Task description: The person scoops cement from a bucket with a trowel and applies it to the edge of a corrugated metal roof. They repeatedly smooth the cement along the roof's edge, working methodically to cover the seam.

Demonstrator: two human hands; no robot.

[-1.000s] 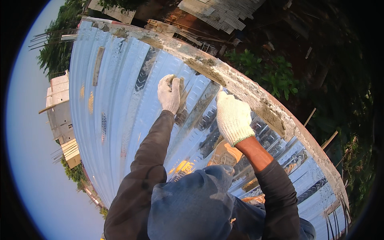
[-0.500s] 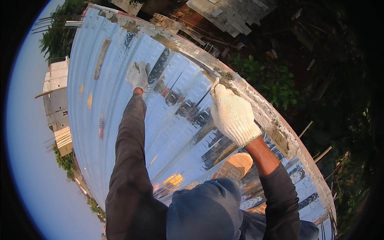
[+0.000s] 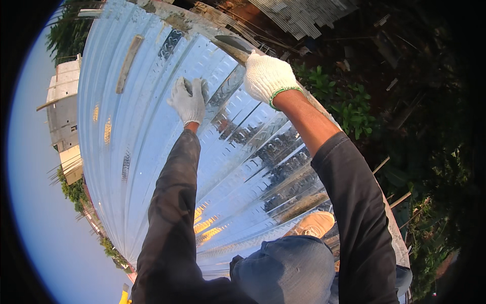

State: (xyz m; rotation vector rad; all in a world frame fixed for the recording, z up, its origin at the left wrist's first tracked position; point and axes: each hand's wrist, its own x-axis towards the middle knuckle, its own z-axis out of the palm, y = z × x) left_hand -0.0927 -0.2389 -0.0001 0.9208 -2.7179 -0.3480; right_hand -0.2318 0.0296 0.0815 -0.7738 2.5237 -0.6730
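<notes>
My right hand, in a cream knitted glove with a green cuff edge, grips a trowel. Its grey blade points left over the mortar-covered concrete edge; the handle is hidden in my fist. To the left, my left hand, in a dirtier whitish glove, is over the shiny ribbed metal sheet. Its thumb and fingers are apart and slightly bent, and I see nothing held between them. Whether that hand touches the sheet is hard to tell.
A wooden strip lies on the sheet at the far left. My shoe is on the sheet near the right edge. Beyond the concrete edge the ground drops away, with green plants and a corrugated roof below.
My right hand has moved left and away from me along the concrete edge, and the trowel's blade now shows broadside. My left hand has shifted slightly right. The whole view has shifted a little.
</notes>
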